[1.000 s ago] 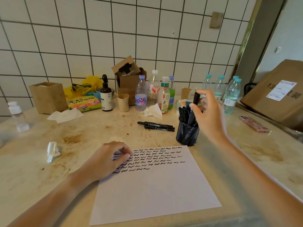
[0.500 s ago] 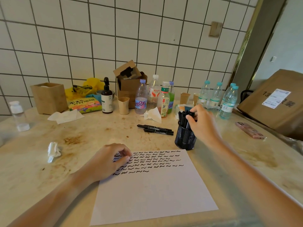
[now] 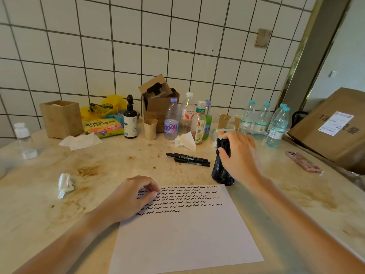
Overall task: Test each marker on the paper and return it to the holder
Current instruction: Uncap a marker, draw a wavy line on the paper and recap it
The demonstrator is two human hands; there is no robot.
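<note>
at the far left edge of the stained tabletop (image 3: 49,194) a small clear bottle (image 3: 24,141) is standing upright, with a tan box (image 3: 61,118) sitting behind it near the tiled wall. a crumpled tissue (image 3: 65,184) is lying just ahead of a brown stain. moving right, the left hand (image 3: 130,198) is resting on the upper left corner of the paper (image 3: 183,234), its fingers loosely curled with thumb and fingertips meeting on the sheet and nothing visible between them. rows of short black squiggles are covering the top part of the paper, the last row running only partway across. beyond the paper, two loose markers (image 3: 188,159) are lying side by side, capped and touching each other. behind them a dark pump bottle (image 3: 130,119), a paper cup (image 3: 150,129) and several drink bottles (image 3: 187,119) are standing in a group. further right, the black mesh holder (image 3: 221,172) is standing just off the paper's top right corner, and the right hand (image 3: 239,155) is curling around the bundled markers (image 3: 223,144) at its rim, gripping their tops. at the right edge a pink phone (image 3: 303,162) is lying flat beside a cardboard carton (image 3: 335,125).
</note>
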